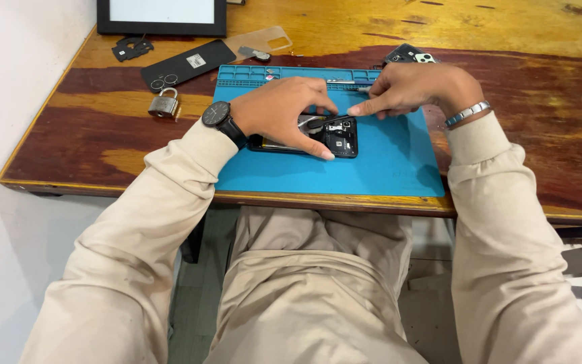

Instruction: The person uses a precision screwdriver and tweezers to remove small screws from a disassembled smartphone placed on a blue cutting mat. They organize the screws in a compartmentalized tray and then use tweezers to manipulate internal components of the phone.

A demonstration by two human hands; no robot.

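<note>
Fingers of your left hand (284,111) are pressing down on the opened smartphone (318,137), thumb along its near edge and the other fingers curled over its far side, pinning it flat on the blue repair mat (385,162). Your right hand (412,87) is pinching a thin dark tool (328,122), probably tweezers or a spudger, though it is too small to tell which, and you are bringing its tip onto the exposed board at the phone's upper end. The phone is lying near the middle of the mat, back cover off, internals facing up.

Judging by this, you are working a small part or connector loose inside the phone. The next move is calling for a light, level lift at the tip while your left hand is holding the body firmly, so nothing slips across the board.

Beyond the mat, on the wooden counter (506,40), a padlock (163,104), a black back cover (186,64) and another phone (409,55) are lying well apart from your work.
</note>
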